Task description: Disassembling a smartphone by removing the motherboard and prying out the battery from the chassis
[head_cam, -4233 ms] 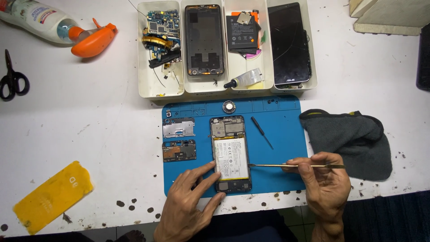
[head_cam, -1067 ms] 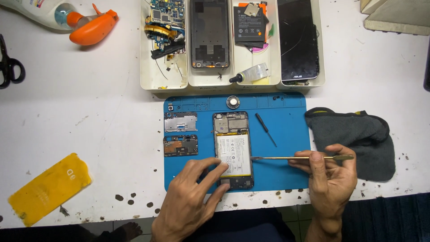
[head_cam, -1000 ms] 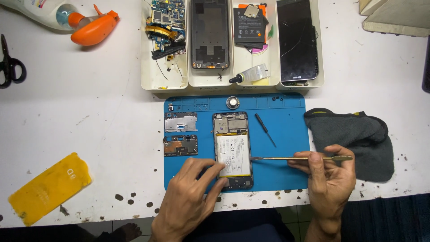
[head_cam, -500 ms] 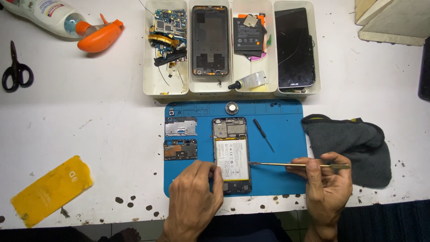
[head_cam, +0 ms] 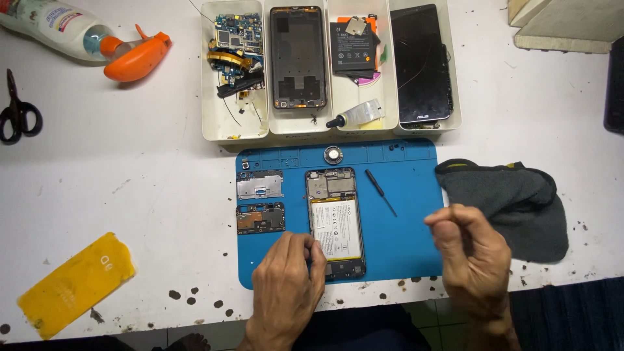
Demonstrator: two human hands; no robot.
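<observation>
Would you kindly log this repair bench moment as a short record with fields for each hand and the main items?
Left hand: rests on the lower left edge of the opened phone
Right hand: loosely closed, raised over the blue mat, no tool visible in it
Screwdriver: lies on the mat, right of the phone
Grey cloth: right of the mat
Parts trays: behind the mat

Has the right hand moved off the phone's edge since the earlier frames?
Yes. The right hand has pulled back to the right, away from the opened phone on the blue mat; the thin tool it held against the phone no longer shows.
</observation>
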